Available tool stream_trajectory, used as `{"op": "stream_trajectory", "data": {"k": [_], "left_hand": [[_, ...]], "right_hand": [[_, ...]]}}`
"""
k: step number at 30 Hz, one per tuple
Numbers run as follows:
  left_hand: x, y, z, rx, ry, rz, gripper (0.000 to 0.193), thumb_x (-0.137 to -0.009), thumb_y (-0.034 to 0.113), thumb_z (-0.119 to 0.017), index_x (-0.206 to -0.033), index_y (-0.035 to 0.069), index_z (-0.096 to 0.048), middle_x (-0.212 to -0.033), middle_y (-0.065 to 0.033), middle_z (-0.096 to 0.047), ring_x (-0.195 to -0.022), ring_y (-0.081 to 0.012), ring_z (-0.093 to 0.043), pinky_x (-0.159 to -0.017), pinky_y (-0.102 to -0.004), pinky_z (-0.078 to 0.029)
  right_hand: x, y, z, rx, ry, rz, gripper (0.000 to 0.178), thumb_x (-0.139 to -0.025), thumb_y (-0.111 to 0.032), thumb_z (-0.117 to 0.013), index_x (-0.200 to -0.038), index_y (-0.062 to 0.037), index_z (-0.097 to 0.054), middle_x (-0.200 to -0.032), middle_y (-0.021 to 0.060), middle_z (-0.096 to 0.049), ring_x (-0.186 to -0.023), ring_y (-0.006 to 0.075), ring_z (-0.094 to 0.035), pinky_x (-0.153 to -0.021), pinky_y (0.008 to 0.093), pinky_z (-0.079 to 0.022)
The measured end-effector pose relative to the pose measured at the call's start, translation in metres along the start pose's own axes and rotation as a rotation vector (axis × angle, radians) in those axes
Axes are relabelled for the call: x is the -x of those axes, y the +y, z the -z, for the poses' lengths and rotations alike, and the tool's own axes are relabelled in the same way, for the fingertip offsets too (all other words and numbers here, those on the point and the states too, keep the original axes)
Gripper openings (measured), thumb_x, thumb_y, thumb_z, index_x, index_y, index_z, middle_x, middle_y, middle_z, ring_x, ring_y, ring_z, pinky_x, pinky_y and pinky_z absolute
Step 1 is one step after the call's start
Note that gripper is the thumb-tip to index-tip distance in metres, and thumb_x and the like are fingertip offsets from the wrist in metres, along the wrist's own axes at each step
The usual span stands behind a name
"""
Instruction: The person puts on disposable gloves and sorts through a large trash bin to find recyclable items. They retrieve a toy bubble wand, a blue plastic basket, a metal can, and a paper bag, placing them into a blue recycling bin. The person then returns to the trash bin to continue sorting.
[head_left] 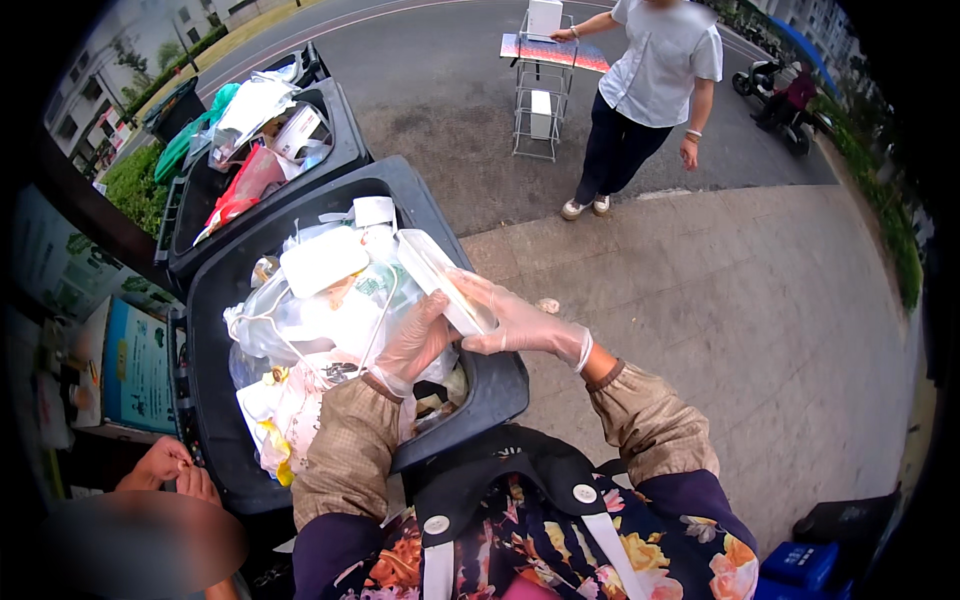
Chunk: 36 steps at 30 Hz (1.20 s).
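Observation:
Both my hands wear thin clear plastic gloves. Between them they grip a long, pale plastic takeaway container (pixel 428 262), tilted above the near right part of a dark wheelie bin (pixel 505 395). My left hand (pixel 415 345) closes on its lower left side. My right hand (pixel 520 320) wraps the right side, thumb and fingers around the edge. Below lies heaped rubbish: a white lidded food box (pixel 325 262), knotted clear bags (pixel 270 325) and a pinkish printed bag (pixel 310 390) with yellow scraps. The container's contents are hard to make out.
Behind stands a second full bin (pixel 345 125) with a red bag (pixel 245 190) and green bag (pixel 190 140). A person (pixel 655 70) stands by a metal cart (pixel 540 100) on the road. Another person's hands (pixel 180 470) are at lower left. A blue bin (pixel 800 570) is at lower right.

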<state>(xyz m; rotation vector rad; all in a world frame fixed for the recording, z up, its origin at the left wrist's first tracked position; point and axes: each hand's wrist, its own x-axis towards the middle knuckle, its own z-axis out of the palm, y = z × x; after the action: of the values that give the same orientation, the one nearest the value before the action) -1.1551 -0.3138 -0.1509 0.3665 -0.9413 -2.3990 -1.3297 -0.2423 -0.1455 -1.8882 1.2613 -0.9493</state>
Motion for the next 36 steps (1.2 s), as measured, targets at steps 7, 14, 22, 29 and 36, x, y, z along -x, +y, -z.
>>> {"op": "stream_trajectory", "data": {"k": [7, 14, 22, 29, 36], "left_hand": [[-0.003, -0.026, 0.015, -0.090, 0.123, -0.110, 0.062, -0.084, 0.028, -0.066, -0.132, 0.005, -0.034, -0.120, -0.0067, -0.047, -0.111, -0.0184, -0.049, -0.095, -0.0344, -0.042], [0.002, -0.022, 0.026, -0.275, 0.104, -0.119, 0.061, -0.081, 0.027, -0.068, -0.128, 0.000, -0.040, -0.118, -0.0078, -0.052, -0.113, -0.0181, -0.047, -0.098, -0.0323, -0.033], [0.001, -0.024, 0.040, -0.245, 0.076, -0.138, 0.063, -0.078, 0.024, -0.069, -0.129, 0.000, -0.041, -0.122, -0.0085, -0.051, -0.114, -0.0190, -0.046, -0.100, -0.0326, -0.029], [0.001, -0.023, 0.046, -0.271, 0.025, -0.117, 0.061, -0.081, 0.027, -0.068, -0.129, 0.001, -0.041, -0.122, -0.0066, -0.051, -0.115, -0.0185, -0.045, -0.101, -0.0322, -0.029], [0.017, 0.007, 0.017, -0.472, 0.246, 0.056, 0.055, -0.087, 0.030, -0.062, -0.130, 0.003, -0.040, -0.124, -0.0080, -0.050, -0.114, -0.0183, -0.049, -0.096, -0.0339, -0.038]], "right_hand": [[-0.001, -0.039, -0.014, 0.247, 0.287, -0.105, 0.034, -0.087, -0.020, -0.059, -0.117, -0.0029, -0.057, -0.104, 0.0172, -0.061, -0.094, 0.0298, -0.061, -0.079, 0.0335, -0.047], [-0.001, -0.038, -0.012, 0.283, 0.177, -0.079, 0.020, -0.084, -0.017, -0.062, -0.099, -0.0031, -0.064, -0.090, 0.0164, -0.063, -0.080, 0.0327, -0.061, -0.071, 0.0352, -0.048], [-0.019, -0.036, 0.009, 0.191, -0.109, -0.223, 0.015, -0.083, -0.012, -0.061, -0.093, -0.0012, -0.065, -0.091, 0.0157, -0.063, -0.080, 0.0314, -0.061, -0.071, 0.0353, -0.048], [-0.022, -0.022, 0.005, 0.057, 0.008, -0.186, 0.016, -0.077, -0.014, -0.065, -0.084, 0.0008, -0.065, -0.078, 0.0172, -0.063, -0.074, 0.0288, -0.062, -0.067, 0.0348, -0.048], [-0.035, -0.029, 0.003, 0.208, -0.014, -0.252, 0.016, -0.078, -0.013, -0.066, -0.083, 0.0016, -0.063, -0.078, 0.0169, -0.062, -0.073, 0.0250, -0.061, -0.067, 0.0339, -0.047]]}}
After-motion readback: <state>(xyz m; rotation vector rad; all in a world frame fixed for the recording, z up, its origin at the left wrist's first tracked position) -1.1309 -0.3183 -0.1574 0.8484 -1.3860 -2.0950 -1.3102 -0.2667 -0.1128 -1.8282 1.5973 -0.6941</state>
